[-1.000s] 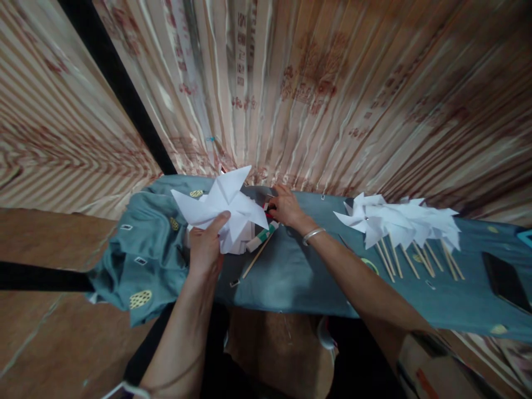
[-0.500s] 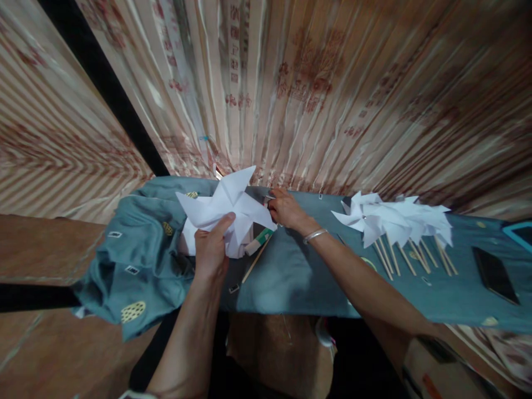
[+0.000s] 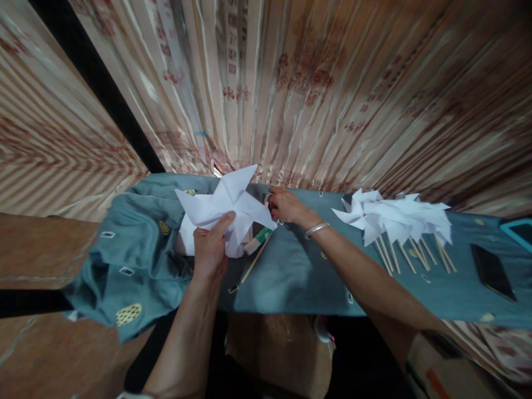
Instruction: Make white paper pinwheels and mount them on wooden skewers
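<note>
My left hand (image 3: pixel 211 241) pinches a white paper pinwheel (image 3: pixel 235 199), thumb near its centre and fingers behind it. Just right of that pinwheel, my right hand (image 3: pixel 286 205) reaches down to the far side of the table, its fingers bent together around a spot I cannot see into. Beneath the pinwheel lie white paper sheets (image 3: pixel 187 238). A green and white box (image 3: pixel 258 239) shows partly under its lower right blade, and a thin wooden stick (image 3: pixel 254 261) lies slanted beside the box.
Several finished pinwheels (image 3: pixel 399 216) on wooden sticks lie overlapping on the right. Beyond them are a black phone (image 3: pixel 493 271) and a blue-edged object (image 3: pixel 519 231). Blue-green patterned cloth (image 3: pixel 299 277) covers the narrow table, bunched at left. A curtain (image 3: pixel 266 100) hangs behind.
Both hands stay almost in place; the right hand's fingers have shifted only slightly at the same spot. The camera view has moved a little.
</note>
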Available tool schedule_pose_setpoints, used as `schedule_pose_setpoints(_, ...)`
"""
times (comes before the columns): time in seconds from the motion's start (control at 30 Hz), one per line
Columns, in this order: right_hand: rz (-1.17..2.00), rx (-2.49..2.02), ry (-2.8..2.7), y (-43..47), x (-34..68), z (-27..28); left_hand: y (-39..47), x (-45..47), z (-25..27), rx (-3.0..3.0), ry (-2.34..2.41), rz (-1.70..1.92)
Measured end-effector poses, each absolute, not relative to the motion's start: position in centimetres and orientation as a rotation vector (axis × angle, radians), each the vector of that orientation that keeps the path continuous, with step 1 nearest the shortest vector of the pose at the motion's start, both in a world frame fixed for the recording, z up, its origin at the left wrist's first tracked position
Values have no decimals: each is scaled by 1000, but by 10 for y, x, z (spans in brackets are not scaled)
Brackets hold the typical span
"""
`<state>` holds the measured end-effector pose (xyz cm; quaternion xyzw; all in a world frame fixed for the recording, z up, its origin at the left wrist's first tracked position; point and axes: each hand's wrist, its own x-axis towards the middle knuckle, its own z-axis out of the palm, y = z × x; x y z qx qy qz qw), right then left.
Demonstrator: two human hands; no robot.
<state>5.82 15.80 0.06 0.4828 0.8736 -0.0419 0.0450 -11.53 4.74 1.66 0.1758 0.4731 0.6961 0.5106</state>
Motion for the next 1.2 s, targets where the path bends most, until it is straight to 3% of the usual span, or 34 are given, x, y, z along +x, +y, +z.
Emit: schedule_pose_setpoints(1.2,-203,1507,2731,153,61,-4,48,-116,12,420,1107,1703)
